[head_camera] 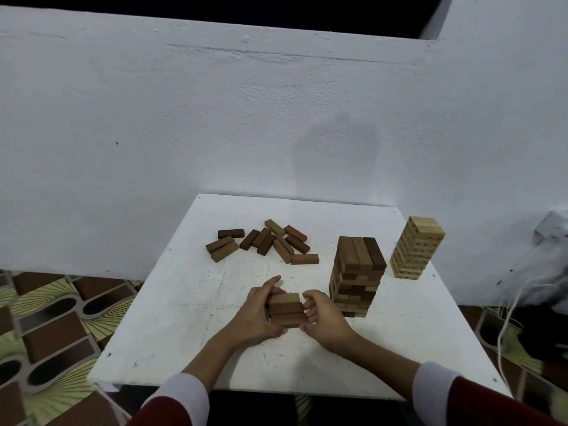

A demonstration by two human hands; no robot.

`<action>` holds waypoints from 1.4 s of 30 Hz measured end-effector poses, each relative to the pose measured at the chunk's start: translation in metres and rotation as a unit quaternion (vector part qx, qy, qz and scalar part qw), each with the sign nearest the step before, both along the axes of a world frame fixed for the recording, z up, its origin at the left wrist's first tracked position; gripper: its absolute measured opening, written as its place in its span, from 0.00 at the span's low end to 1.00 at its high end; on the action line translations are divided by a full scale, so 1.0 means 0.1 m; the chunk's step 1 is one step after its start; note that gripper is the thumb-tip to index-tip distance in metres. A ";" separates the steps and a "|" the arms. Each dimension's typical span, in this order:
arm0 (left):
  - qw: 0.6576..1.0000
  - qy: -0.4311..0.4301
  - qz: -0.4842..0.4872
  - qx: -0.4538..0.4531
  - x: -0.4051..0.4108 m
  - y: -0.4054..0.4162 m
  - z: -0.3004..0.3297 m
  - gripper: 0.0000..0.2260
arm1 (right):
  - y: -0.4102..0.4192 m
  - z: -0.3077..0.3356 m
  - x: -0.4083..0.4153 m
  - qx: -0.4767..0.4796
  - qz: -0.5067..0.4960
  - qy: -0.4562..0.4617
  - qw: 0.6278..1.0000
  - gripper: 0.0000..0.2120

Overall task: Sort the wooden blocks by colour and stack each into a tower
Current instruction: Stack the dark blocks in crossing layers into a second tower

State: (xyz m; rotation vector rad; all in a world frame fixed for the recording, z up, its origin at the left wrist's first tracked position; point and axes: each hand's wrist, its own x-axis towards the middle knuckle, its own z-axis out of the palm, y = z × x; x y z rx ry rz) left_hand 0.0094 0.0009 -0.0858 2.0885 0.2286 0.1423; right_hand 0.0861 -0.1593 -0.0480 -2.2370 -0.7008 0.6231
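Resting near the front middle of the white bench point(172, 318), a small bundle of brown blocks point(285, 310) lies side by side, squeezed between both hands. The left hand point(258, 315) curls its fingers and thumb around the bundle's left end, with the index finger stretched out past the far edge; the right hand point(322, 315) has its fingers bent in against the bundle's right end, gripping it from that side. Just to the right of the right hand stands a brown tower point(356, 275), its layers crossing, mixed in darker and lighter brown, three blocks lying across its top. Farther right and back, near the bench's right edge, stands a pale tower point(416, 247) of light wood, apart from the brown one. Toward the back of the bench, left of the towers, loose brown blocks point(264, 241) lie scattered flat, several touching or overlapping. White cuffs with dark red sleeves point(166, 407) show at the wrists. Behind the bench rises a white wall point(215, 118); a patterned floor point(46, 327) lies to the left, and a pale cord point(504, 327) hangs at the right.
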 end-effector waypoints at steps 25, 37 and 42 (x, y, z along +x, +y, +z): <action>1.000 0.015 -0.002 0.018 0.01 0.02 -0.02 0.44 | -0.01 -0.01 0.00 0.011 0.000 0.022 1.000 0.26; 0.999 0.031 0.007 0.018 0.03 0.04 0.00 0.43 | 0.00 -0.03 0.00 0.014 0.002 0.003 1.000 0.24; 0.999 0.031 0.017 -0.009 0.03 0.08 0.13 0.44 | 0.03 0.08 -0.02 0.032 0.021 -0.018 0.999 0.23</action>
